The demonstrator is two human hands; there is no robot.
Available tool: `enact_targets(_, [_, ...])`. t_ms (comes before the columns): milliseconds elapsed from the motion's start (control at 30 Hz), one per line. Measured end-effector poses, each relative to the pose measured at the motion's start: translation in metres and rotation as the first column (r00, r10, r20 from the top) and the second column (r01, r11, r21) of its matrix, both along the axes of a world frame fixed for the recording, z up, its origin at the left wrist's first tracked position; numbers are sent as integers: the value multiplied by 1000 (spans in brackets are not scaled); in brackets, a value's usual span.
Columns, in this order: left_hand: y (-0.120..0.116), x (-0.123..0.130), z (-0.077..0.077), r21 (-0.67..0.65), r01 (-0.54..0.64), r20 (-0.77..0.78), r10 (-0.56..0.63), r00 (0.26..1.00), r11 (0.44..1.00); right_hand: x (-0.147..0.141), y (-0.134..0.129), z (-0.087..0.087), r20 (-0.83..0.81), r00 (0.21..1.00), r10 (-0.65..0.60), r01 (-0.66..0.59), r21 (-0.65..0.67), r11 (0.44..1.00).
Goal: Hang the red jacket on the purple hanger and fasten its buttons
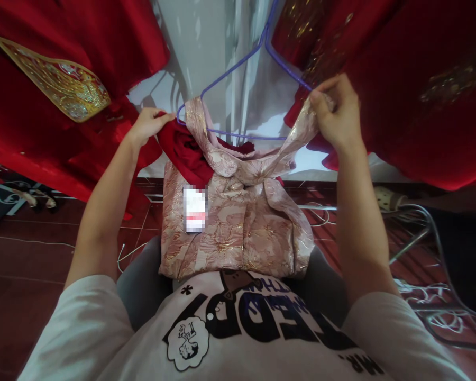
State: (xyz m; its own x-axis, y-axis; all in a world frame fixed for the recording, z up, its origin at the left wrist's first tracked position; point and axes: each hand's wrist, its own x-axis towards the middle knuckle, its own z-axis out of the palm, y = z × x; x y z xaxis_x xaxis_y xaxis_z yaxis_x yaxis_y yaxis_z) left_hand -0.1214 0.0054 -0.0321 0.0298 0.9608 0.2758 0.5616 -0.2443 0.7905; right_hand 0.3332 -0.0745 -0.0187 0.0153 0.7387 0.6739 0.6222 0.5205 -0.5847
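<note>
A pink-gold brocade dress [222, 227] lies bunched over my lap, its straps reaching up to a purple wire hanger [238, 66]. My right hand [339, 114] is closed in a pinch on the right strap, at the hanger's right shoulder. The left strap loops over the hanger's left arm. My left hand [148, 126] is closed on red cloth [184, 151] beside the hanger's left end; its fingertips lie close to the wire, and I cannot tell whether they touch it. A white tag [195, 209], blurred out, rests on the dress.
Red garments with gold embroidery [75, 90] hang at the left, and more red garments [412, 106] at the right. A metal-framed chair [432, 233] stands at the right above white cables [440, 312]. Shoes [39, 198] sit on the reddish tiled floor [31, 264].
</note>
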Motion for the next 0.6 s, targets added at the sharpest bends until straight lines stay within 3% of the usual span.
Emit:
enact_targets(100, [10,30,21,171,-193,-113,214,970,966,-2,-4,1,-11,1000,-17,17,12,1000])
enact_targets(167, [9,53,40,265,-255,-224,316,922,930,-5,-11,4,-28,999,-38,38,15,999])
enact_targets(233, [0,77,58,363,-249,-222,343,912,898,-10,-20,10,-62,998,-18,17,-8,1000])
enact_targets(333, [-23,113,73,550,-51,-179,177,968,834,-16,-35,21,-109,990,93,-102,-74,992])
enact_targets(400, [-34,130,74,630,191,-248,-38,968,753,-15,-40,29,-136,979,153,-167,-92,982])
enact_targets(467, [-37,135,71,652,303,-253,-177,951,695,-12,-39,33,-193,966,174,-205,-152,967])
enact_targets(533, [-30,129,67,638,344,-247,-240,939,689,-10,-31,34,-251,957,149,-221,-291,931])
enact_targets(600, [-18,117,64,577,383,-271,-273,923,721,-14,-19,29,-239,964,117,-204,-384,900])
